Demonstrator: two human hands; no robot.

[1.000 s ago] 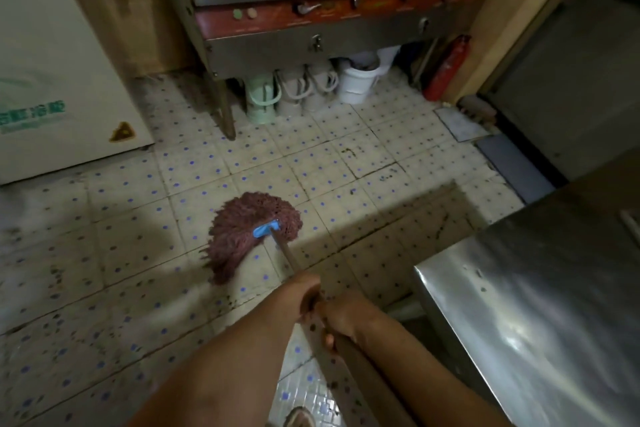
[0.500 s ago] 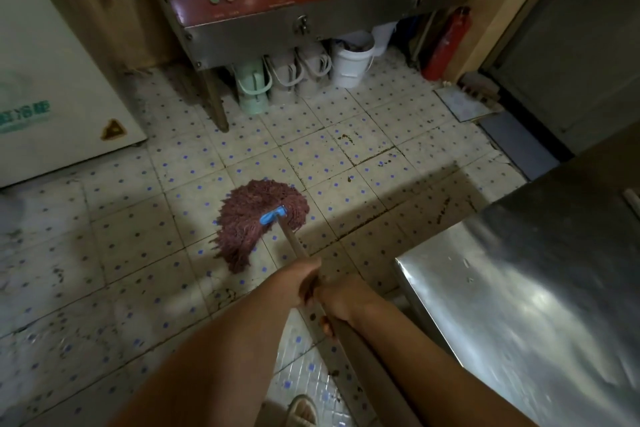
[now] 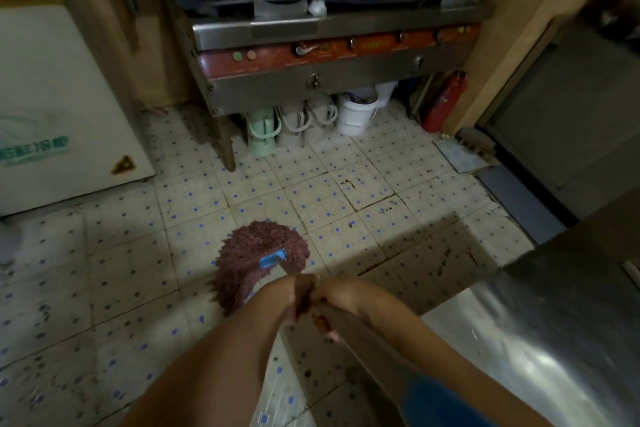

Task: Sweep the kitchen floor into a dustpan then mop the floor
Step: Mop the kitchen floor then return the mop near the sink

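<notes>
Since the earlier frame our view has tipped up: more of the steel cooking range (image 3: 332,42) and the clutter on top of it shows, and the reddish-brown string mop head (image 3: 258,265) sits nearer to our hands, just beyond the knuckles, on the pale blue-dotted tiled floor (image 3: 346,191).

We hold the mop with both hands curled round its wooden handle (image 3: 367,340). Our left hand (image 3: 301,295) grips higher along the shaft toward the head; our right hand (image 3: 341,305) wraps the shaft directly behind it, the two touching or nearly so. The exact lie of the fingers is blurred.

What matters for the coming stroke is the line of the mop. Its long axis runs from lower right, past our right forearm, up and left to the blue plastic clamp (image 3: 273,258) where the strings fan out. The head lies ahead and slightly left of our hands, spread flat on the floor toward the white chest freezer (image 3: 52,121). Our left hand is the nearer one to the head, so we judge it steers while the right drives.

Dark grime lines the grout to the right of the head, beside the shadow of the stainless steel tabletop (image 3: 540,340). We judge mopping is under way, with that stained patch not yet covered.
</notes>
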